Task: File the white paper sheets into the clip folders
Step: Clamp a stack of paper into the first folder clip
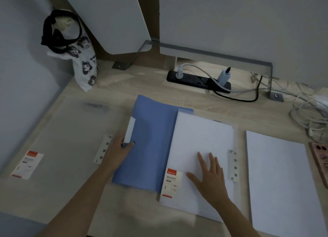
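Your right hand [210,174] lies nearest, flat with fingers spread on the white sheets [198,144] in the open folder, palm down near its lower middle. That grip is spread and presses; it pinches nothing. Your left hand [120,148] reaches to the blue cover [150,141], thumb on top and fingers curled under its left edge, so that grip is pinching the cover just below a white strip [130,130] on the edge. The cover lies to the left of the sheets, partly lifted. At the folder's right edge a clear strip with a row of metal studs [234,165] lies just beside your right fingertips. A red and white label [173,181] shows at the sheets' lower left corner.

To the right, apart from the folder, a second stack of paper [280,180] lies loose on the table [142,80]. To the left lies a clear folder [67,141], closed flat, with its own label [28,164] and stud strip [104,148].

At the back a black power strip [198,81] holds two white plugs, with cables [305,109] tangled to the right. A printed bag [83,64] with black straps stands in the left corner. A pink case [321,158] shows at the right edge.
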Demonstrator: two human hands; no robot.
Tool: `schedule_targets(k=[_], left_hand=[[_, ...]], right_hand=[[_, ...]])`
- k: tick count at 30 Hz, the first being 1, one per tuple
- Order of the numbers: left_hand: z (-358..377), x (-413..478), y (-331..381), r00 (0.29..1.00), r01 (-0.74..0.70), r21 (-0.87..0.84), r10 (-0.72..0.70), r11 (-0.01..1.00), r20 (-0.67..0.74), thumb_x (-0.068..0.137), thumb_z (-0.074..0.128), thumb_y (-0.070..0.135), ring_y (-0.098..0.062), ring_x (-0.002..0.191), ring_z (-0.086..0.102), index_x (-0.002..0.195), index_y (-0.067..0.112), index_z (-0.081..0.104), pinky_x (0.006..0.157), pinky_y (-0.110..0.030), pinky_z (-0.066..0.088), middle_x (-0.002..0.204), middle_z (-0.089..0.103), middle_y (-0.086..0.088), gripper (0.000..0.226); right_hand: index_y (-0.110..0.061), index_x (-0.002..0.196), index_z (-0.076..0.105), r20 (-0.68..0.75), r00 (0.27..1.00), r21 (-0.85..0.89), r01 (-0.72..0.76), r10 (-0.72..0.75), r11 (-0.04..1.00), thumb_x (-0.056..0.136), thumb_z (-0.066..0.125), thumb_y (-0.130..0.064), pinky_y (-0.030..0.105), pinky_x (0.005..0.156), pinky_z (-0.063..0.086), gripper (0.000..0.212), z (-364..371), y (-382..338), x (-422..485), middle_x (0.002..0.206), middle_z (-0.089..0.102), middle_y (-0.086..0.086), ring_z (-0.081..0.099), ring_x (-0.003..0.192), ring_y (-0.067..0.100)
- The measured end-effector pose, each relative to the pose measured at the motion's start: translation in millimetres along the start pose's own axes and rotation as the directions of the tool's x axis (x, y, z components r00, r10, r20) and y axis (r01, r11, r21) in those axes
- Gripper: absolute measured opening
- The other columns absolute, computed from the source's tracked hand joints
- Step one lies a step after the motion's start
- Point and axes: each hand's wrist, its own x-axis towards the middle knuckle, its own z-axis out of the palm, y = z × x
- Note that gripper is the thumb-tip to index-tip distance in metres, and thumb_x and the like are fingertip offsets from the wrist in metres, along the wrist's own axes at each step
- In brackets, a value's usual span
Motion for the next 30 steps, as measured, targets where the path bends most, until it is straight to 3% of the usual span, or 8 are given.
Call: schedule_targets(k=[4,8,14,16,18,21,26,30], left_hand=[[-13.9,-21.0,34.1,0.954,-0.209,0.298,0.261,0.931,-0.148,0.092,0.051,0.024,-0.016,0.054,0.041,0.069,0.023,0.036,0.053,-0.031,0.031,0.059,0.042,-0.002,0.027],[-40.9,-48.0,71.3,0.863,-0.357,0.358,0.451,0.863,-0.226,0.093,0.05,0.024,-0.019,0.049,0.036,0.073,0.015,0.037,0.05,-0.031,0.028,0.054,0.034,-0.003,0.025],[-52.5,-73.8,99.3,0.845,-0.439,0.12,0.454,0.891,-0.281,0.093,0.05,0.022,-0.019,0.069,0.05,0.091,0.002,0.051,0.054,-0.012,0.038,0.079,0.051,-0.019,0.02],[-34.7,-77.9,96.2,0.898,-0.393,-0.005,0.383,0.919,-0.217,0.093,0.05,0.021,-0.002,0.064,0.057,0.09,0.006,0.054,0.054,-0.006,0.04,0.079,0.057,-0.007,0.015],[-7.4,-80.2,87.7,0.942,-0.323,-0.092,0.31,0.942,-0.129,0.092,0.052,0.02,0.009,0.062,0.058,0.094,0.008,0.056,0.061,-0.011,0.045,0.082,0.062,0.003,0.013],[38.3,-79.1,68.7,0.975,-0.222,-0.138,0.224,0.965,-0.001,0.092,0.052,0.022,-0.002,0.073,0.063,0.093,0.003,0.055,0.066,-0.02,0.048,0.086,0.065,-0.003,0.019],[98.8,-74.0,37.9,0.987,-0.146,-0.061,0.15,0.987,0.065,0.088,0.056,0.034,-0.007,0.062,0.046,0.068,0.011,0.038,0.061,-0.024,0.035,0.067,0.041,-0.002,0.036],[125.1,-67.4,20.8,0.989,-0.111,0.136,0.123,0.985,-0.084,0.084,0.059,0.022,-0.028,0.086,0.054,0.091,0.009,0.055,0.071,-0.035,0.041,0.091,0.056,-0.012,0.015]], right_hand=[[-0.031,0.146,-0.004,-0.016,1.0,0.004,-0.01,0.01,1.0,0.042,-0.018,-0.092,0.046,0.116,0.004,0.122,3.8,1.6,0.0,0.158,-0.004,0.009,-0.005,0.145,0.029],[-0.03,0.146,-0.007,0.029,0.999,-0.018,-0.02,0.021,1.0,0.038,-0.02,-0.092,0.046,0.116,0.003,0.125,-0.6,-0.3,-1.8,0.158,-0.009,0.009,-0.008,0.145,0.029],[-0.025,0.146,0.021,0.113,0.991,0.228,-0.098,0.074,0.969,0.086,0.031,-0.059,0.045,0.115,0.012,0.07,-17.5,-10.4,1.8,0.157,0.007,0.012,0.008,0.145,0.029],[-0.018,0.112,0.057,0.157,0.979,0.627,-0.2,0.129,0.753,0.085,0.037,-0.046,0.041,0.096,0.041,0.043,-42.0,-12.3,-1.8,0.129,0.053,0.02,0.053,0.114,0.028],[-0.019,0.075,0.064,0.219,0.968,0.893,-0.249,0.122,0.374,0.093,0.044,-0.037,0.031,0.065,0.048,0.032,-69.1,-4.0,-11.4,0.081,0.068,0.007,0.062,0.069,0.018],[-0.017,0.108,0.067,0.259,0.966,0.962,-0.258,0.005,-0.09,0.093,0.032,-0.05,0.036,0.069,0.057,0.051,-96.4,26.0,-25.5,0.103,0.072,0.009,0.07,0.088,0.026],[-0.015,0.109,0.062,0.142,0.965,0.947,-0.197,0.219,0.255,0.091,0.052,-0.02,0.039,0.076,0.052,0.021,-93.4,61.3,-40.4,0.102,0.071,0.004,0.067,0.093,0.028],[-0.01,0.096,0.057,0.038,0.94,0.779,-0.241,0.339,0.578,0.089,0.049,-0.003,0.036,0.074,0.047,0.013,-69.7,75.7,-28.7,0.092,0.062,0.012,0.057,0.082,0.026]])
